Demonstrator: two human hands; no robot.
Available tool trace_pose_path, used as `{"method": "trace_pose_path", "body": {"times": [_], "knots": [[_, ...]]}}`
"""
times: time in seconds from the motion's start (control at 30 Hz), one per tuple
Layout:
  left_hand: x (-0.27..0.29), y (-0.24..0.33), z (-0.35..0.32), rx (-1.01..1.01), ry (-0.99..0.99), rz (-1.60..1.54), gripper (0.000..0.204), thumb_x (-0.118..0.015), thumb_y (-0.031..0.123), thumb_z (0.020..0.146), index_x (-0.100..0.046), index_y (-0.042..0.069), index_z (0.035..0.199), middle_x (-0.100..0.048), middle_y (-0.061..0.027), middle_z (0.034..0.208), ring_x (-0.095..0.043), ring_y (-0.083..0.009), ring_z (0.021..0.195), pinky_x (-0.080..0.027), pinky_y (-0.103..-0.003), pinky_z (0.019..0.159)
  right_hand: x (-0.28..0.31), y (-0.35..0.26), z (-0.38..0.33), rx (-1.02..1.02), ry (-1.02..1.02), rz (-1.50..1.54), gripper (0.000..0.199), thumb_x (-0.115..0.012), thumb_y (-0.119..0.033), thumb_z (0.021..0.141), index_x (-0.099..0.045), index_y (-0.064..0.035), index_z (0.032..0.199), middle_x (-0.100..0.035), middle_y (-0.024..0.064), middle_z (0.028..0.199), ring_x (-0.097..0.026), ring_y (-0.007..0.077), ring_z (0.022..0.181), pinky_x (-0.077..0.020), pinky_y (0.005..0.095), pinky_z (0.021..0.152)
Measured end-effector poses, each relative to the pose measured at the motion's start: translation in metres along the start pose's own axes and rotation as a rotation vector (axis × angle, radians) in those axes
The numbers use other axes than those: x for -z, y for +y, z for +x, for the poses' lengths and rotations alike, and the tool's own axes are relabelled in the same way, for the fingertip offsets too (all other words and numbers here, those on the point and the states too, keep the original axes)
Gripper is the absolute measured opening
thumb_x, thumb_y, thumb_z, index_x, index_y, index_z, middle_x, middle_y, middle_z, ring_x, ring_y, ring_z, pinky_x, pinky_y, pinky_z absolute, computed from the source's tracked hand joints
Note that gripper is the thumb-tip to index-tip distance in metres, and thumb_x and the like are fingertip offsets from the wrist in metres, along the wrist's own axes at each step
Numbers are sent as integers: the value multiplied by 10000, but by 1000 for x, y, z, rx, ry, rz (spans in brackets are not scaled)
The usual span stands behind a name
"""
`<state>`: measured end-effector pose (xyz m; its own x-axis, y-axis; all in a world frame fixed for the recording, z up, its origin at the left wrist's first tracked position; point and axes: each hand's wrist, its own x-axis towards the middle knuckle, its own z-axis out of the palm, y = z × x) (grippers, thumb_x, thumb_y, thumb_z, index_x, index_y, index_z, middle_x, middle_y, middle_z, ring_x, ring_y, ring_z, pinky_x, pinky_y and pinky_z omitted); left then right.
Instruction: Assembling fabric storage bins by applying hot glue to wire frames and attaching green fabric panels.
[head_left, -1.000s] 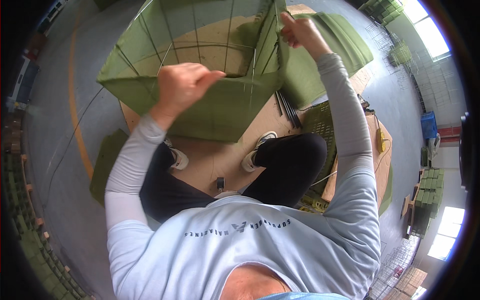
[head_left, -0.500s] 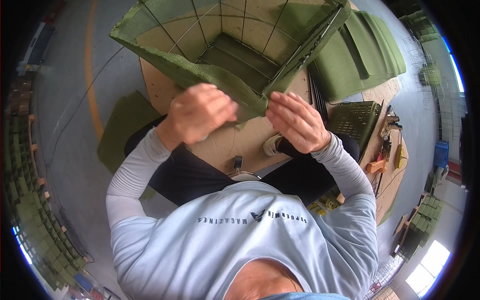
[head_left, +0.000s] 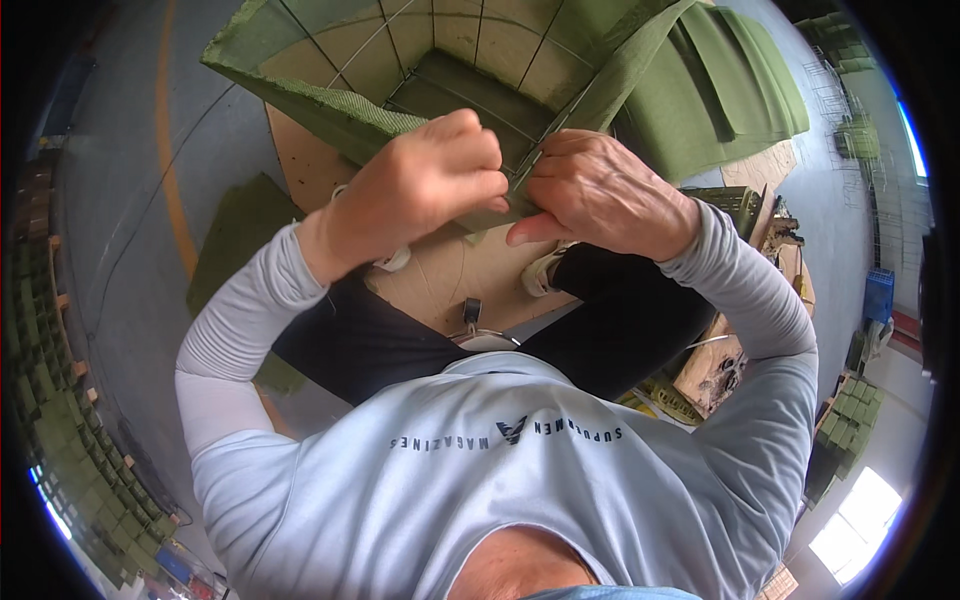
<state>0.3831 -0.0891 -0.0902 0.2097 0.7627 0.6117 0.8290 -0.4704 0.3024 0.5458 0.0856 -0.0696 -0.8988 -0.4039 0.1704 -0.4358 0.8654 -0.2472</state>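
Both left hand (head_left: 425, 185) and right hand (head_left: 600, 190) pinched tight on green felt-lined wire basket (head_left: 420, 80) rim; light, springy, best gripped at wire edge.

Single head-worn fisheye view, steeply downward, close over the hands (edges bowed).

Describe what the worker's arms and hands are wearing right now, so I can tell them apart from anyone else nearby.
Both hands are bare: no gloves, rings or watch show on the left hand or the right hand. Each arm is covered to the wrist by a snug, light grey long sleeve, slightly wrinkled, matching the pale grey-blue shirt.
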Motion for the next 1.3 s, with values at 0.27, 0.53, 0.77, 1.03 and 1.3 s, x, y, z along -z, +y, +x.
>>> {"method": "trace_pose_path", "body": {"times": [0.27,0.53,0.77,1.03,1.3], "knots": [[26,-25,32,381,-602,-582,158,-704,134,867,-691,-23,858,-533,-74,758,-546,-200,719,-426,-346,662,-8,-42,3,-96,253,-173,427,-697,-407,841,-639,13,897,-648,136,847,-655,307,866,-501,439,978],[0,12,-29,162,357,156,244,-778,105,779,-711,31,1001,-647,-61,916,-629,-227,851,-502,-353,737,-36,-47,0,-155,523,-227,228,-743,-93,776,-561,2,875,-615,130,859,-642,304,880,-524,431,874],[13,-5,-19,144,8,57,189,-747,146,810,-681,6,919,-628,-88,829,-598,-265,772,-478,-383,676,-10,-25,2,-148,138,10,254,-709,-161,856,-539,-25,725,-579,129,676,-608,314,689,-484,407,645],[38,-13,12,464,-539,-164,220,-668,230,896,-725,25,954,-689,-97,906,-649,-289,865,-514,-396,724,9,-13,30,-386,-88,225,435,-591,-351,979,-688,-1,740,-616,192,628,-643,355,628,-511,406,612],[-43,66,3,258,161,343,441,-787,174,758,-646,-36,1119,-642,-133,1028,-623,-311,985,-490,-437,900,-15,6,-46,-164,622,-96,296,-684,-104,859,-636,30,1118,-670,160,1055,-650,313,1057,-488,424,1023]]}}
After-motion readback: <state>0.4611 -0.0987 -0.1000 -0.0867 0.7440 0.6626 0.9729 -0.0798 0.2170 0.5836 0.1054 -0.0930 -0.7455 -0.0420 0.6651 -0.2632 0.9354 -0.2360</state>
